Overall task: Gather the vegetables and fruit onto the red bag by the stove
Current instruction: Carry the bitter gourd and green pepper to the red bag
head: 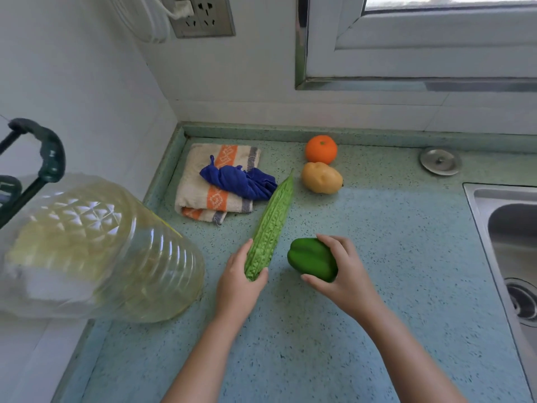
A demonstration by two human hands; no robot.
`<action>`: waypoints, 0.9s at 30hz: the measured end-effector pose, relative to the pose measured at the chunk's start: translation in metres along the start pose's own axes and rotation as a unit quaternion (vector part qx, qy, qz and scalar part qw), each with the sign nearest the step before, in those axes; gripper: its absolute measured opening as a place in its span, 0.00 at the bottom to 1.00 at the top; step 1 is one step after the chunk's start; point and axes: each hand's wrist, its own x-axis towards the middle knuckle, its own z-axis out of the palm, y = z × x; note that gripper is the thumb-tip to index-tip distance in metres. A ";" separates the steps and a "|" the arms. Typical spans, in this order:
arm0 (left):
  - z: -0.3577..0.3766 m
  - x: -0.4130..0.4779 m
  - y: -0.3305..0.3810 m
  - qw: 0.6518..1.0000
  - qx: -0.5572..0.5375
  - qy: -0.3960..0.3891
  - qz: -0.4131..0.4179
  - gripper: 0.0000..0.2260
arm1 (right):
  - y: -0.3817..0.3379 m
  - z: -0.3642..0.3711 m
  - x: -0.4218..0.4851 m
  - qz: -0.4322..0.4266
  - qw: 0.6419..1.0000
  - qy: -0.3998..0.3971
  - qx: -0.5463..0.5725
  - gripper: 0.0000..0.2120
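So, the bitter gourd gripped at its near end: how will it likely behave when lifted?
The bitter gourd looks stiff, lying straight, so it probably won't droop. The left hand holds only its near end, so the far tip may dip. Its bumpy ridged skin should resist slipping.

Bright daylight from the window (421, 50) — soft shadows, wide-angle bending at edges, oil jug (101, 251) blurred.
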 end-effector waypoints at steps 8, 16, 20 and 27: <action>-0.020 -0.046 0.007 0.998 -0.061 -0.003 0.021 0.29 | -0.025 -0.012 -0.033 -0.019 0.999 0.046 0.014 0.34; -0.052 -0.110 0.015 0.993 -0.096 0.016 0.062 0.28 | -0.061 -0.018 -0.083 -0.056 0.994 0.087 0.020 0.33; -0.071 -0.153 0.014 0.990 -0.112 0.037 0.076 0.27 | -0.081 -0.018 -0.113 -0.065 0.995 0.076 0.023 0.33; -0.084 -0.234 -0.012 0.987 -0.133 0.077 0.054 0.27 | -0.106 -0.013 -0.174 -0.075 0.995 0.064 0.025 0.31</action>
